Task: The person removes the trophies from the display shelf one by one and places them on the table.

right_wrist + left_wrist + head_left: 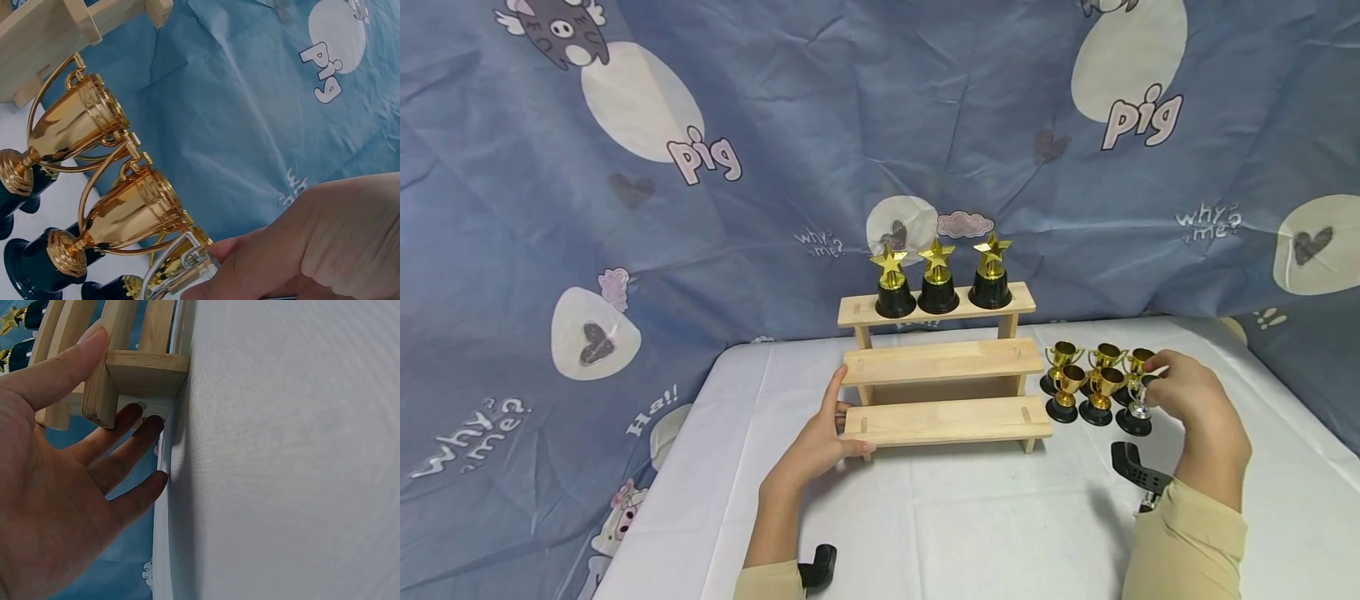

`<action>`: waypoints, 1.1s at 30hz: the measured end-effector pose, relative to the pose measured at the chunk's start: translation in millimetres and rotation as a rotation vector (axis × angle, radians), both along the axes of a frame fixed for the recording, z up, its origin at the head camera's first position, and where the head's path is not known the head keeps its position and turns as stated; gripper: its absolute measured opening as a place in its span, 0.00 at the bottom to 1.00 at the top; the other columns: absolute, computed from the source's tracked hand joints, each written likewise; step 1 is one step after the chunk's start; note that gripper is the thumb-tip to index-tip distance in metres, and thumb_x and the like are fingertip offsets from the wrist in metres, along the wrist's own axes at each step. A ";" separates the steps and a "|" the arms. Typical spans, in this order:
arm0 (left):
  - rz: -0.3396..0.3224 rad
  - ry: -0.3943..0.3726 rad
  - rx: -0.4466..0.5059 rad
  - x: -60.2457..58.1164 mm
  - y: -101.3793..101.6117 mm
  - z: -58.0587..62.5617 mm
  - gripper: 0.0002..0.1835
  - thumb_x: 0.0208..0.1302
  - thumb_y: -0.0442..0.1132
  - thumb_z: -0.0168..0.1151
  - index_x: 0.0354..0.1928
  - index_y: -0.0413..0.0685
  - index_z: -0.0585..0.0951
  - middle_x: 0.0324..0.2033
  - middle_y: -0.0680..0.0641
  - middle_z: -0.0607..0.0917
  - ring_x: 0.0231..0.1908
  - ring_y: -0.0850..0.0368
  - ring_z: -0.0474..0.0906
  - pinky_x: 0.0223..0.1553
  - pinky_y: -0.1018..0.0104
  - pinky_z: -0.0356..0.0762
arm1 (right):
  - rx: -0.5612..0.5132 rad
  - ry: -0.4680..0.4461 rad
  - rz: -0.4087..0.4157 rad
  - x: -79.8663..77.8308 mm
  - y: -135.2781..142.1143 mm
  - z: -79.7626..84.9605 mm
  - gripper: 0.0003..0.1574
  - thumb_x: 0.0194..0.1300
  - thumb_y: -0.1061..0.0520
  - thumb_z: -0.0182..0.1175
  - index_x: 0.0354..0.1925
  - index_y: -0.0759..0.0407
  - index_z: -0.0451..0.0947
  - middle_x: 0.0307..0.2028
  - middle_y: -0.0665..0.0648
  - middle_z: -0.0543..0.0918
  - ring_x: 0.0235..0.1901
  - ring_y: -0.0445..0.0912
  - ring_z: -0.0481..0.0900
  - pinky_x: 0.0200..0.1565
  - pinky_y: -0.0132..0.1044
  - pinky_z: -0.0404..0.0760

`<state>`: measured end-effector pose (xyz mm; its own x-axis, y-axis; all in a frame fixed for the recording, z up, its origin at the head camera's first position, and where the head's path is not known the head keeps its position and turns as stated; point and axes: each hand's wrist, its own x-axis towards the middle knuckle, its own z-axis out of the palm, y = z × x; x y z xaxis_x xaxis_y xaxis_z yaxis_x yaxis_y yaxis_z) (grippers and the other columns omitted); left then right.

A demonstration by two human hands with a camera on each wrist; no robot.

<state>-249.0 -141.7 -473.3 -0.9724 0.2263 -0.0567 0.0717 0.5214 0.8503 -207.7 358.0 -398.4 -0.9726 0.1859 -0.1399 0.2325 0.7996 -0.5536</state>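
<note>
A three-step wooden display stand (947, 422) stands on the white table. My left hand (812, 443) is at its left end with spread fingers, the thumb touching the bottom step and the index finger reaching to the middle step. In the left wrist view the thumb (69, 369) lies on the wood, with other fingers beyond the step's end. My right hand (1193, 392) pinches the rim of a silver trophy cup (1138, 407) on a black base. Beside it several gold trophy cups (1105, 383) stand in two rows; the right hand partly covers the rearmost right one.
Three gold star trophies (937, 279) with black bases stand on the top step, two close together at left and one farther right. A blue patterned cloth (790, 167) hangs behind the table (970, 517).
</note>
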 end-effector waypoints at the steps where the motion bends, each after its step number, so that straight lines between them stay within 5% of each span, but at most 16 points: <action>1: 0.000 -0.001 0.001 0.0 -0.2 0.1 0.70 0.43 0.39 0.81 0.73 0.91 0.38 0.52 0.46 0.80 0.55 0.49 0.78 0.57 0.48 0.73 | 0.003 -0.001 0.002 0.6 0.3 0.9 0.35 0.49 0.65 0.58 0.58 0.72 0.67 0.54 0.78 0.70 0.43 0.64 0.70 0.39 0.51 0.72; 6: -0.004 -0.002 0.007 -0.1 -0.7 1.1 0.70 0.43 0.39 0.81 0.73 0.92 0.39 0.52 0.46 0.80 0.54 0.49 0.78 0.56 0.48 0.73 | 0.004 0.008 -0.003 4.0 1.3 6.0 0.37 0.52 0.62 0.59 0.61 0.73 0.65 0.58 0.78 0.69 0.46 0.66 0.72 0.40 0.53 0.74; 13: -0.007 -0.002 0.012 -0.1 -1.7 1.7 0.71 0.42 0.39 0.81 0.73 0.92 0.38 0.52 0.46 0.79 0.54 0.49 0.79 0.55 0.48 0.74 | 0.055 0.095 -0.003 7.9 2.0 15.2 0.37 0.52 0.61 0.61 0.60 0.73 0.67 0.51 0.77 0.76 0.39 0.62 0.79 0.31 0.41 0.73; 20: -0.003 -0.004 0.018 0.1 -3.9 1.3 0.70 0.43 0.39 0.81 0.72 0.93 0.39 0.52 0.46 0.79 0.55 0.48 0.78 0.55 0.49 0.74 | 0.039 0.195 -0.013 8.6 -8.0 23.9 0.36 0.56 0.61 0.58 0.63 0.70 0.67 0.55 0.79 0.75 0.51 0.71 0.73 0.42 0.57 0.73; 33: -0.020 -0.006 0.022 -0.7 -4.4 -3.4 0.70 0.43 0.42 0.82 0.72 0.93 0.38 0.53 0.46 0.80 0.55 0.48 0.78 0.55 0.47 0.74 | -0.024 0.231 0.161 -6.4 -31.5 28.4 0.40 0.65 0.54 0.63 0.70 0.66 0.62 0.59 0.76 0.73 0.55 0.70 0.76 0.43 0.56 0.79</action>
